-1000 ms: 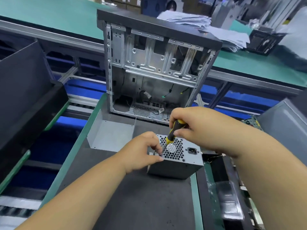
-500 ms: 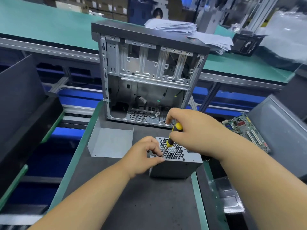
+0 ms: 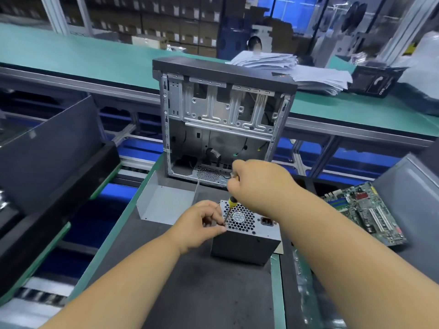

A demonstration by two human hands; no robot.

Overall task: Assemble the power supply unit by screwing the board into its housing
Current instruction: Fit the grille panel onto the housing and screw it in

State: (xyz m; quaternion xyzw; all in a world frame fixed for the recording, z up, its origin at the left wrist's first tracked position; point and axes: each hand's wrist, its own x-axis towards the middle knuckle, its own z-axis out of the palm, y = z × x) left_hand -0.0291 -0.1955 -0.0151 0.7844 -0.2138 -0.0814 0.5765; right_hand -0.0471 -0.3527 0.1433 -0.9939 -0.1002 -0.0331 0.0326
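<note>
Power supply unit (image 3: 247, 233) on dark mat, no label legible, right hand (image 3: 259, 186) gripping yellow screwdriver (image 3: 229, 207), left hand (image 3: 202, 224) pinching its tip

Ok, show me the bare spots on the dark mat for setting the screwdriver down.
Bare mat lies near the camera, between the two forearms, below the grey metal power supply box. A narrower strip runs left of the left hand, bordered by the green mat edge. Crowded: around the bent grey sheet-metal cover and open computer case.
</note>
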